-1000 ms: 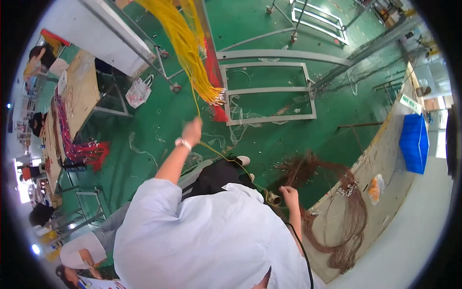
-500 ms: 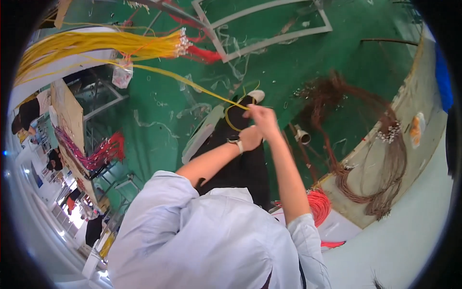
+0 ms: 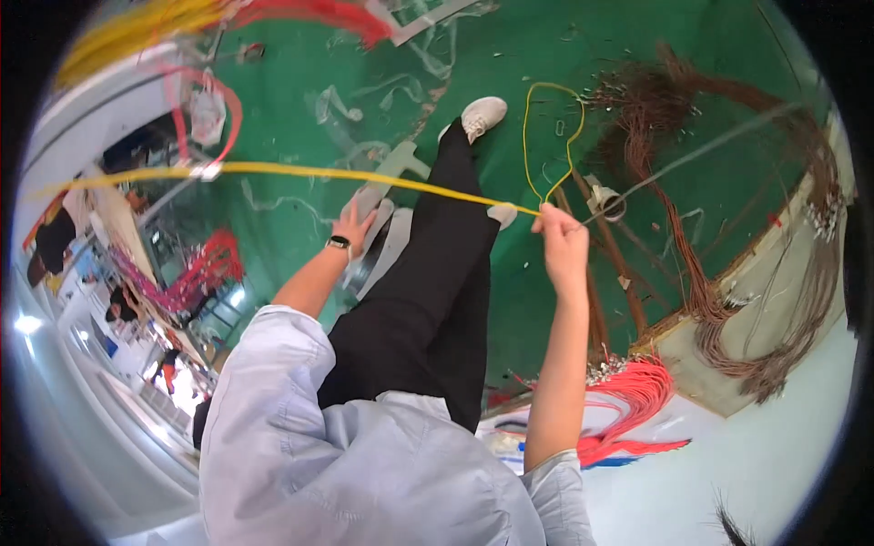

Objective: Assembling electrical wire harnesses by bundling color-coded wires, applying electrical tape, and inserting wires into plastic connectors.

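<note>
My right hand (image 3: pixel 563 238) is closed in a pinch on a yellow cable (image 3: pixel 364 176). From the pinch the cable runs in a nearly straight line to the left, and a loose loop of it stands above the fingers. A thin grey strand (image 3: pixel 701 156) stretches from near the same hand toward the upper right; whether I hold it cannot be made out. My left hand (image 3: pixel 353 229) has its fingers spread, at a pale grey metal piece (image 3: pixel 393 167) beside my leg. It holds nothing that I can see.
Brown cable bundles (image 3: pixel 642 127) hang at the right beside a pale board (image 3: pixel 719 364). Red cables (image 3: pixel 628 400) lie near my right elbow. Yellow cables (image 3: pixel 137 32), blurred, are at the upper left. Clear plastic scraps (image 3: pixel 337 105) litter the green floor (image 3: pixel 537 55). Other people work far left.
My hands have parted: the left went left and let go, the right moved right with the yellow cable. My view has shifted too, and the brown bundles sit further right.
</note>
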The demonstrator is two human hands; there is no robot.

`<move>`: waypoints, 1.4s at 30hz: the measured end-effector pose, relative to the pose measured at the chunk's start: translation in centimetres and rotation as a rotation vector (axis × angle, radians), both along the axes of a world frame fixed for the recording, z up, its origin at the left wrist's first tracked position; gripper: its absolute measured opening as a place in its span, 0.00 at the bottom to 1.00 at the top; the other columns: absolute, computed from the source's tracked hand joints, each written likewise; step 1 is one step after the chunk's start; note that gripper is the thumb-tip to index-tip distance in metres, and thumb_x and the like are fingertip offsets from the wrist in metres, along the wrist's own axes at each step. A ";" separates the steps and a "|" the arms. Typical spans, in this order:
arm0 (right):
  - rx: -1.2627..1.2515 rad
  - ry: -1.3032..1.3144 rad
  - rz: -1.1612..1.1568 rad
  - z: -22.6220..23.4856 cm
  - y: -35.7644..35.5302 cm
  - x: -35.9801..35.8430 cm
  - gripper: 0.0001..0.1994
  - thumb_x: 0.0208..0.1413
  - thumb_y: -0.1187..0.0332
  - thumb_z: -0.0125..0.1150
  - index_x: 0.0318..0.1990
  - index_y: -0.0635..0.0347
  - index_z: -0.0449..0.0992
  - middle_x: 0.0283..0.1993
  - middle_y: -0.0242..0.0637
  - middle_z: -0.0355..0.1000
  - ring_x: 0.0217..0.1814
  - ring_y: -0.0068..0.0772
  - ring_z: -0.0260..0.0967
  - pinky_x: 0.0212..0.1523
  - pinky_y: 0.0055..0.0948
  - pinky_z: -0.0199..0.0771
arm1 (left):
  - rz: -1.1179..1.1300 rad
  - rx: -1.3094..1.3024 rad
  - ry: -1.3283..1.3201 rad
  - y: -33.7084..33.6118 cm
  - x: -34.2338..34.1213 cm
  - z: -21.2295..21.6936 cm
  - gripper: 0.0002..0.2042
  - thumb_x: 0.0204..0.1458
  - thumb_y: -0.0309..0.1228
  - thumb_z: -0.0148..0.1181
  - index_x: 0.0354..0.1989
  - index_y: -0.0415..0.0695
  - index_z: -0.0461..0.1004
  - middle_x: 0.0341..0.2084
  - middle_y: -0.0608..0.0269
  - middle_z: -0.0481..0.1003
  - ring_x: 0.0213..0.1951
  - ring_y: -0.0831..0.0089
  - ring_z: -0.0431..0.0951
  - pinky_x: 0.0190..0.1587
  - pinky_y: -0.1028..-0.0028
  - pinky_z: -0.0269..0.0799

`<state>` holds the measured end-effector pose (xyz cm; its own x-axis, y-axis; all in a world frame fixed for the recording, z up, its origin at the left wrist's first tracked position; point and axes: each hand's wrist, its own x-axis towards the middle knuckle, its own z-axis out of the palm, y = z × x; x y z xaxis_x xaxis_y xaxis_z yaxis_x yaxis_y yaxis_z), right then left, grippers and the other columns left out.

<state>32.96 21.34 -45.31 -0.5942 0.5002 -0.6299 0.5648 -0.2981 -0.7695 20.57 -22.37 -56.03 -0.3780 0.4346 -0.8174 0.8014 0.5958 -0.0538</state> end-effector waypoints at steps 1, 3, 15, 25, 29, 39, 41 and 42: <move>-0.041 -0.063 0.031 0.8 0.6 -0.5 0.19 0.63 0.61 0.53 0.21 0.61 0.72 0.19 0.21 0.60 0.22 0.11 0.51 0.24 0.20 0.48 | -0.031 -0.099 -0.054 1.3 -0.7 -0.4 0.42 0.39 0.34 0.66 0.68 0.54 0.54 0.53 0.39 0.67 0.52 0.42 0.68 0.52 0.50 0.66; -0.092 -0.050 0.031 1.1 1.1 -1.3 0.19 0.62 0.61 0.54 0.21 0.63 0.71 0.19 0.25 0.63 0.23 0.14 0.54 0.26 0.21 0.54 | 0.178 -0.062 -0.104 5.2 -2.4 -1.0 0.45 0.38 0.36 0.68 0.69 0.54 0.52 0.59 0.35 0.63 0.55 0.46 0.68 0.56 0.54 0.65; -0.056 0.933 -0.902 -1.4 -2.4 4.1 0.29 0.50 0.80 0.43 0.64 0.61 0.61 0.57 0.41 0.64 0.28 0.17 0.57 0.37 0.22 0.68 | 1.233 1.117 -0.995 31.2 3.4 6.1 0.20 0.65 0.44 0.42 0.53 0.40 0.68 0.48 0.59 0.71 0.51 0.70 0.67 0.58 0.69 0.59; 0.572 0.733 -0.980 7.3 -22.6 12.1 0.24 0.46 0.82 0.41 0.55 0.66 0.65 0.52 0.39 0.65 0.53 0.29 0.64 0.58 0.27 0.63 | 0.495 0.831 -1.822 21.8 13.1 15.4 0.20 0.66 0.37 0.38 0.59 0.36 0.62 0.55 0.58 0.68 0.57 0.68 0.68 0.62 0.67 0.59; 0.590 0.714 -0.953 9.2 -28.3 13.4 0.09 0.59 0.77 0.44 0.46 0.59 0.65 0.39 0.29 0.65 0.38 0.18 0.61 0.38 0.18 0.62 | 0.078 0.937 -1.699 18.5 14.1 19.6 0.18 0.64 0.27 0.38 0.60 0.34 0.60 0.59 0.54 0.66 0.56 0.69 0.69 0.61 0.71 0.61; 0.316 0.724 -0.661 10.5 -35.1 18.1 0.07 0.49 0.75 0.43 0.25 0.66 0.69 0.22 0.36 0.66 0.25 0.28 0.61 0.29 0.27 0.63 | 0.592 0.599 -1.918 12.9 16.3 24.8 0.10 0.61 0.34 0.44 0.30 0.42 0.64 0.29 0.62 0.67 0.37 0.65 0.72 0.54 0.63 0.65; 0.194 0.763 -0.606 10.2 -35.1 19.4 0.07 0.52 0.72 0.46 0.29 0.64 0.71 0.22 0.29 0.64 0.23 0.22 0.58 0.25 0.24 0.57 | 0.425 0.372 -2.029 13.1 16.3 25.9 0.11 0.63 0.36 0.45 0.29 0.46 0.59 0.22 0.70 0.56 0.26 0.75 0.59 0.41 0.69 0.62; 0.495 0.665 -0.498 9.3 -35.0 19.5 0.07 0.54 0.72 0.47 0.32 0.65 0.71 0.24 0.35 0.68 0.27 0.27 0.64 0.31 0.27 0.64 | 0.298 0.398 -2.037 13.3 16.5 25.5 0.11 0.64 0.37 0.45 0.29 0.47 0.58 0.20 0.72 0.52 0.24 0.79 0.54 0.34 0.72 0.60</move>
<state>52.48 -13.68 -36.02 -0.4010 0.9097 0.1085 -0.1350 0.0585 -0.9891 37.05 -9.03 -30.56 0.6492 0.7599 0.0336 -0.5542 0.4423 0.7051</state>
